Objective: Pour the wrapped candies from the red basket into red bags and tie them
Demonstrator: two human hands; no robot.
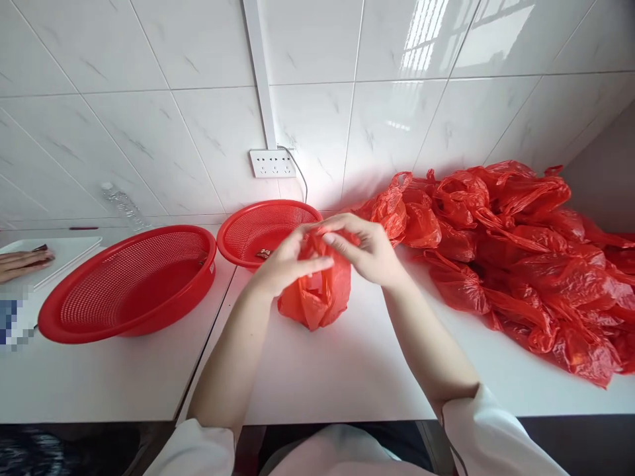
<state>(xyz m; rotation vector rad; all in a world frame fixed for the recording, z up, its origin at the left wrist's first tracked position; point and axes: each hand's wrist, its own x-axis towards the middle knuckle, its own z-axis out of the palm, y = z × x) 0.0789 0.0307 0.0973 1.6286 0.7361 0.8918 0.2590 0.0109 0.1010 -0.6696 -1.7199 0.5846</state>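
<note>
On the white table in front of me stands a red plastic bag (pixel 317 304), its top gathered upward. My left hand (pixel 285 264) is at the bag's left side, with fingers spread around the upper part. My right hand (pixel 364 250) is at the top right, its thumb and fingers pinched on the gathered plastic. What is inside the bag cannot be made out.
A large red basket (pixel 163 324) stands at the left, and a smaller one (pixel 238 228) behind my left hand. Many filled red bags (pixel 526 264) are piled at the right. At the far left another person's hand (pixel 24 263) rests by a white tray (pixel 74 248).
</note>
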